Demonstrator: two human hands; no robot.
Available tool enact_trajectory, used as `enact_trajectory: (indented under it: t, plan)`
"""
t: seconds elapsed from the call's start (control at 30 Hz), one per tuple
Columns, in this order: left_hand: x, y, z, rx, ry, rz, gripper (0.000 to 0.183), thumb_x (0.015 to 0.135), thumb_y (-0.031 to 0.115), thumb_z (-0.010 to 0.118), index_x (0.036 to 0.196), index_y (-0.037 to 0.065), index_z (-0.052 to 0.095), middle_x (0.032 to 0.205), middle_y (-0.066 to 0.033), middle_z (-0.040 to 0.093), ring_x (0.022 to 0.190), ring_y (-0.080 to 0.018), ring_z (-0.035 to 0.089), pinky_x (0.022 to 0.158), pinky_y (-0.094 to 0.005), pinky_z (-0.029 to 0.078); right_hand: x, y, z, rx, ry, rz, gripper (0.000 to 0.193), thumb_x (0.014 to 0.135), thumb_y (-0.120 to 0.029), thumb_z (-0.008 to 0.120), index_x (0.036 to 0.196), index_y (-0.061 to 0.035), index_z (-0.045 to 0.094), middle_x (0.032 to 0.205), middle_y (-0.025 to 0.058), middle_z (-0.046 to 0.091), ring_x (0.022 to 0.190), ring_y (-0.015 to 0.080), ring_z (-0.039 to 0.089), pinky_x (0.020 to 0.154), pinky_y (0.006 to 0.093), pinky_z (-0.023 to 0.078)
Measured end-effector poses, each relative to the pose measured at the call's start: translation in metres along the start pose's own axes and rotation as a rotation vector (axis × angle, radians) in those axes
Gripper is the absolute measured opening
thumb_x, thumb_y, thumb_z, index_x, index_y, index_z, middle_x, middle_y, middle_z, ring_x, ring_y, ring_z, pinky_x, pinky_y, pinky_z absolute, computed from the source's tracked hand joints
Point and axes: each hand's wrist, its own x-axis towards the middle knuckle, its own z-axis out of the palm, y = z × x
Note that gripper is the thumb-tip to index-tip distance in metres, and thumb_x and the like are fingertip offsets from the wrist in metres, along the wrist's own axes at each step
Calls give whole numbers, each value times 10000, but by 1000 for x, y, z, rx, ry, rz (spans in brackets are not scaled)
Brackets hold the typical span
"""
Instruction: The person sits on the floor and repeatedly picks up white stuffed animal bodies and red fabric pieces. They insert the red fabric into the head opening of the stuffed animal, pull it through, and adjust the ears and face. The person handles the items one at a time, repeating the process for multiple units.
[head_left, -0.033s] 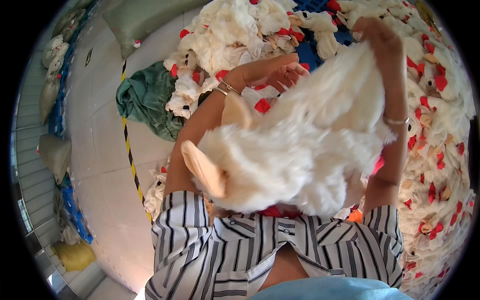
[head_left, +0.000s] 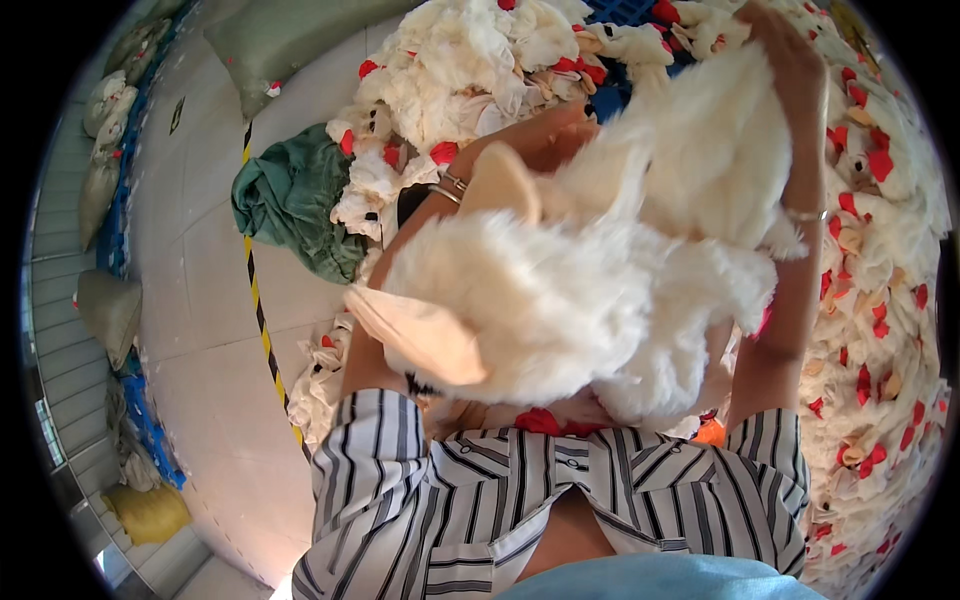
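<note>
A limp white plush animal skin with long fur and peach-lined ears hangs stretched between my arms, just in front of my chest. My right hand, raised at the upper right, is closed on the upper edge of its fur. Behind the skin's upper left side is my left hand, close to the fur; the fingers are mostly hidden and blurred, so their grip does not show. One ear sticks out over my left forearm, while the other ear lies near my left wrist.
Similar white plush skins with red parts form a heap ahead and a large pile at my right. A green cloth bundle lies left of the heap, beside yellow-black floor tape. A grey-green sack lies at the far left.
My right hand has moved slightly up and right, drawing the fur with it. My left hand has shifted left behind the skin, and the ears have tilted.
</note>
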Motion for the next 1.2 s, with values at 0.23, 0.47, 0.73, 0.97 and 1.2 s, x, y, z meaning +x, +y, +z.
enact_trajectory:
  t: [0.23, 0.47, 0.73, 0.97, 1.2]
  plan:
    - [-19, -26, 25, -220, 265, 108, 509, 859, 450, 617, 1196, 71, 575, 1205, -73, 590, 1120, -184, 540, 909, -314, 412, 47, 77, 39, 361, 381, 523, 338, 917, -330, 630, 857, -11, 722, 735, -16, 641, 695, 91, 562, 663, 248, 447]
    - [-65, -29, 67, -123, 479, 139, 591, 806, 393, 690, 1274, 68, 533, 1304, -93, 532, 1219, -227, 483, 1006, -336, 370, -21, 11, 118, 827, -6, 620, 255, 907, -293, 635, 829, -61, 704, 764, -40, 622, 669, 37, 518, 604, 205, 401]
    - [-143, 35, 104, 700, 490, 272, 731, 746, 328, 773, 1363, 65, 484, 1416, -117, 467, 1332, -275, 419, 1117, -361, 323, -9, -1, 38, 883, 150, 842, 291, 907, -347, 650, 835, -68, 685, 725, -40, 595, 631, 46, 502, 564, 213, 387]
    - [-177, -37, 132, 1065, -571, -365, 358, 837, 439, 605, 869, 103, 725, 852, -100, 700, 783, -260, 642, 713, -361, 492, 14, -2, 22, 934, 342, 752, 265, 905, -319, 656, 792, -80, 663, 685, -32, 573, 564, 69, 522, 505, 228, 399]
    - [-124, 52, 112, 1016, -329, -107, 336, 840, 312, 688, 1058, 56, 674, 851, -88, 693, 734, -217, 657, 697, -336, 517, 27, -15, 29, 1169, 467, 782, 212, 905, -258, 622, 781, -89, 657, 647, -45, 525, 536, 58, 475, 485, 230, 367]
